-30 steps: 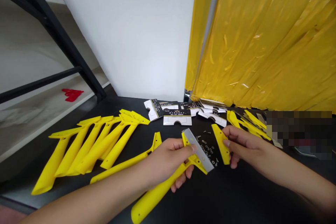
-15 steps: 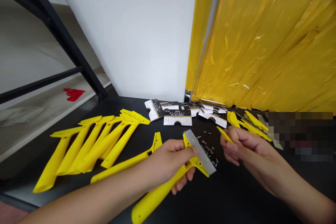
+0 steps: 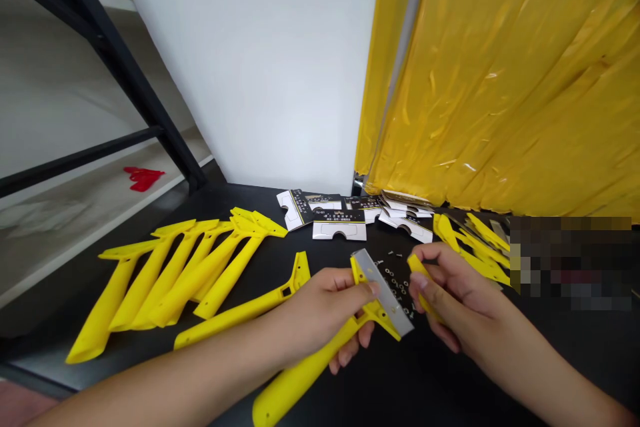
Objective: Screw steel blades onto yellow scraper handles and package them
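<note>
My left hand (image 3: pixel 325 310) grips a yellow plastic scraper (image 3: pixel 305 373) near its head, and a steel blade (image 3: pixel 383 292) sits across that head. My right hand (image 3: pixel 455 293) pinches a small yellow plastic strip (image 3: pixel 419 273) between its fingers, just to the right of the blade and not touching it. Small metal screws and washers (image 3: pixel 399 277) lie on the black table (image 3: pixel 430 373) beyond the blade, partly hidden by my hands. Another yellow scraper handle (image 3: pixel 240 323) lies just left of my left hand.
Several yellow handles (image 3: pixel 175 280) lie heaped at left, with yellow strips (image 3: pixel 475 247) at right. White-and-black packaging cards (image 3: pixel 339 224) lie at the back. Behind stand a white panel (image 3: pixel 250 67), yellow plastic sheeting (image 3: pixel 500 80) and a black metal frame (image 3: pixel 120 73). A pixelated patch covers the right.
My right hand has turned the small yellow strip and brought it closer to the blade. My left hand and the scraper have stayed nearly still.
</note>
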`<move>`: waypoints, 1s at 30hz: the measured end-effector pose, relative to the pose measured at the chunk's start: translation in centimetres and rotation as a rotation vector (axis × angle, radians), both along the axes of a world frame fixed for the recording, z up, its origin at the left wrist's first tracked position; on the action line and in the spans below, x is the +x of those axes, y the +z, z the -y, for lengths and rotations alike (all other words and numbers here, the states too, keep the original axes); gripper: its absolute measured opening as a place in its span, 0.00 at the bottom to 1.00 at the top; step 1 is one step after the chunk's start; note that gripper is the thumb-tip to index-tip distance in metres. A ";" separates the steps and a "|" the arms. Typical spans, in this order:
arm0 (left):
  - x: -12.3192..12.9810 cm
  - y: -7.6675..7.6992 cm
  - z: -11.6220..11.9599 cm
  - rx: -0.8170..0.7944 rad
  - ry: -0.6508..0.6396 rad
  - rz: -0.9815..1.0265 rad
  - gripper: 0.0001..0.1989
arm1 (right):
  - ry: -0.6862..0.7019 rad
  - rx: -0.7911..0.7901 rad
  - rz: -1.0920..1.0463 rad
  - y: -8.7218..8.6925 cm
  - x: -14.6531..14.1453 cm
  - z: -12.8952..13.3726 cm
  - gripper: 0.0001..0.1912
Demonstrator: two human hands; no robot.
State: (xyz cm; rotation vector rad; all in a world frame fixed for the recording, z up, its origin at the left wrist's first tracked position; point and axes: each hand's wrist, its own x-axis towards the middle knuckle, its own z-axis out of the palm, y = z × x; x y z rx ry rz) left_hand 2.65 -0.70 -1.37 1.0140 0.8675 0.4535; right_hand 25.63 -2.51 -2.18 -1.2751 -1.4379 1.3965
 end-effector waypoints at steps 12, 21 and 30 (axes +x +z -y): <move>0.0 0.2 -0.1 0.000 -0.014 -0.010 0.17 | 0.100 0.057 -0.058 1.5 0.1 0.3 0.15; 0.1 0.2 0.0 -0.006 -0.005 0.003 0.18 | 0.165 0.015 0.041 0.2 0.0 0.7 0.17; 0.2 0.3 0.3 0.011 0.007 -0.015 0.18 | 0.148 -0.005 -0.015 -0.2 -0.3 -0.3 0.18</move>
